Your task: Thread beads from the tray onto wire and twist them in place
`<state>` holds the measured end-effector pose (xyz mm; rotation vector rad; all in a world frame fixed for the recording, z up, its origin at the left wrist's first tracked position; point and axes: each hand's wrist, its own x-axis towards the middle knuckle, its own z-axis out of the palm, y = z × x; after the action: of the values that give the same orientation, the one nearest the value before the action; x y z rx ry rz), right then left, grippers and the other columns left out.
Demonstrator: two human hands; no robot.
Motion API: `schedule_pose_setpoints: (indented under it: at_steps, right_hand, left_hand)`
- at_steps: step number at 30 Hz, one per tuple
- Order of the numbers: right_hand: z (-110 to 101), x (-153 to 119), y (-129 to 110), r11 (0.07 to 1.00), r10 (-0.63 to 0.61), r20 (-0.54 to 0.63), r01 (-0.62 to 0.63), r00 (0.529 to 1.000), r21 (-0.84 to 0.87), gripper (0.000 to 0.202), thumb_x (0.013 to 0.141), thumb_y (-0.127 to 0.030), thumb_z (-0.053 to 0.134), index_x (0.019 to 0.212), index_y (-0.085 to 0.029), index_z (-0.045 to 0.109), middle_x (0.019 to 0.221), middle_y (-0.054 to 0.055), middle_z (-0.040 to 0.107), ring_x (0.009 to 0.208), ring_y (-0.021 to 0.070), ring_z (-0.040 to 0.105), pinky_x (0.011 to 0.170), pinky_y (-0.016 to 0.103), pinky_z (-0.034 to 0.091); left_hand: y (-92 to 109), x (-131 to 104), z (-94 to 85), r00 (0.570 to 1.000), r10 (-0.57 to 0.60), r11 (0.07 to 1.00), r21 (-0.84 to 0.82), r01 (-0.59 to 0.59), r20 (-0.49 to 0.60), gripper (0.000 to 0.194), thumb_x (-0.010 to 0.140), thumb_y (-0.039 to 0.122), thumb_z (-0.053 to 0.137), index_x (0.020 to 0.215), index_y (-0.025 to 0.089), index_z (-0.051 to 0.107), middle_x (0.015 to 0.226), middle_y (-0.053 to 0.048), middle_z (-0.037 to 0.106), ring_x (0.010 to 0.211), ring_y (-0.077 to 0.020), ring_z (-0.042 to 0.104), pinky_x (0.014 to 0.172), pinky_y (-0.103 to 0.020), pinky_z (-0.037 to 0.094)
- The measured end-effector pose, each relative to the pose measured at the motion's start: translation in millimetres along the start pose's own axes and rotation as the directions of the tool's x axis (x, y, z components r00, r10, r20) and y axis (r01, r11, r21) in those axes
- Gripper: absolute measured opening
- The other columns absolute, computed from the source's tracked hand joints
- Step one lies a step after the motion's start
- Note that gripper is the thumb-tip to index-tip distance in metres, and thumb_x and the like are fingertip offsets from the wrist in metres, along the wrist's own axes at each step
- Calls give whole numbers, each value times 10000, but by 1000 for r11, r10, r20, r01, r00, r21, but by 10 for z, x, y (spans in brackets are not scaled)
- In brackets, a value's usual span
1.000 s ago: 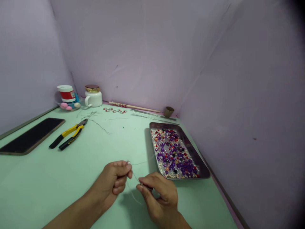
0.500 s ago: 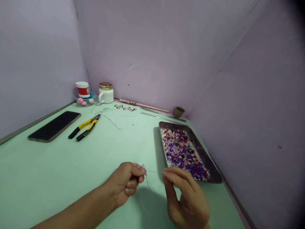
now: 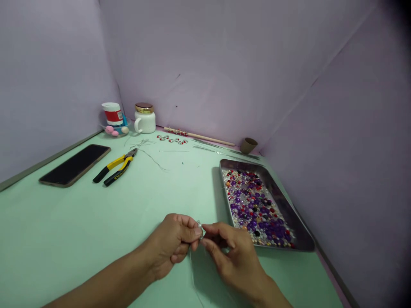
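Beaded wire piece (image 3: 199, 226): small, gripped between the two hands above the near part of the green table (image 3: 96, 231); fingers cover much of it, so its full form cannot be told.
Phone (image 3: 75, 164): lies dark side up near the left edge, well apart from the hands.
Pliers (image 3: 117, 167): yellow and black, lying with the head just beside loose wire strands (image 3: 146, 143); strands could tangle in the head if the tool were dragged.
Lidded mug (image 3: 146, 122): upright at the back.
Left hand (image 3: 178, 239): thumb and forefinger pinch the piece, other fingers curled; should that pinch slacken, the piece could turn or drop.
Trailing wire (image 3: 193, 278): hangs below the pinch; it might kink if caught by a finger.
Right hand (image 3: 233, 248): thumb and forefinger bent at the piece's right side; whether they grasp wire or merely touch, I cannot tell. Tugging too hard could bend the wire or shift a bead.
Metal tray (image 3: 303, 239): just beyond the right hand, holding mixed beads (image 3: 257, 209); a knock from the knuckles could scatter some.
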<state>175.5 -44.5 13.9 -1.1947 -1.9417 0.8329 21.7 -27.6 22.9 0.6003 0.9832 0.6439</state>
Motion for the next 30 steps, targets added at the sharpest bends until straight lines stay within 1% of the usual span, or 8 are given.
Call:
schedule_pose_setpoints:
  at_steps: [2, 4, 7, 12, 17, 21, 25, 30]
  right_hand:
    - [-3, -18, 15, 999, 38, 6, -38, 999, 4, 84, 740, -177, 537, 783, -162, 608, 628, 20, 627, 535, 118, 563, 513, 217, 429]
    - [-14, -28, 16, 998, 55, 32, -55, 998, 11, 79, 734, -167, 538, 761, -158, 612, 626, 21, 623, 536, 116, 559, 518, 216, 421]
    - [-27, -34, 10, 999, 33, 24, -33, 999, 17, 94, 727, -163, 544, 779, -147, 620, 631, 24, 621, 531, 110, 550, 520, 212, 412]
    - [-25, -40, 0, 1000, -20, -36, 20, 999, -16, 102, 727, -167, 536, 777, -131, 617, 602, 26, 597, 519, 110, 525, 507, 219, 386]
    - [-13, -45, -7, 992, -111, -89, 105, 990, -68, 71, 720, -158, 538, 739, -123, 598, 538, -1, 510, 474, 93, 456, 463, 214, 339]
    - [29, -48, 27, 981, -191, -179, 183, 965, -61, 65, 712, -134, 542, 753, -115, 589, 522, -13, 463, 442, 82, 415, 427, 209, 308]
    - [59, -55, 45, 974, -225, -235, 217, 946, -60, 50, 702, -102, 544, 724, -117, 587, 516, -10, 461, 442, 84, 415, 425, 212, 301]
    - [76, -61, 27, 967, -252, -310, 250, 917, -46, 76, 701, -76, 541, 730, -123, 593, 511, -7, 472, 442, 85, 432, 423, 207, 317]
  left_hand:
    - [0, -11, 19, 1000, 16, 999, 31, -16, -8, 139, 623, 193, 596, 592, 155, 466, 407, 45, 484, 284, 6, 175, 308, -169, 59]
    - [2, -18, 35, 999, 36, 998, 56, -36, -9, 130, 620, 184, 596, 607, 158, 470, 408, 46, 487, 282, 2, 190, 299, -166, 76]
    - [1, -12, 40, 999, 40, 998, 53, -40, -14, 121, 629, 178, 588, 614, 160, 469, 410, 49, 490, 279, 1, 200, 287, -158, 96]
    - [-15, 12, 40, 999, 38, 999, 37, -37, -19, 112, 647, 193, 591, 636, 155, 487, 415, 49, 501, 269, 2, 205, 266, -143, 119]
    - [-16, -14, 74, 998, 64, 997, 49, -64, -11, 117, 661, 212, 590, 620, 151, 500, 397, 58, 485, 253, 3, 210, 249, -131, 141]
    - [-23, -31, 90, 991, 136, 988, 78, -137, 15, 138, 673, 240, 591, 606, 141, 521, 406, 55, 492, 244, 5, 233, 248, -127, 182]
    - [-57, -16, 95, 976, 216, 970, 106, -218, 30, 200, 665, 306, 612, 589, 137, 536, 424, 55, 491, 247, 1, 258, 253, -136, 231]
    - [-85, 5, 107, 966, 254, 951, 172, -258, 45, 297, 694, 396, 570, 542, 146, 515, 301, 80, 367, 239, -15, 248, 270, -143, 240]
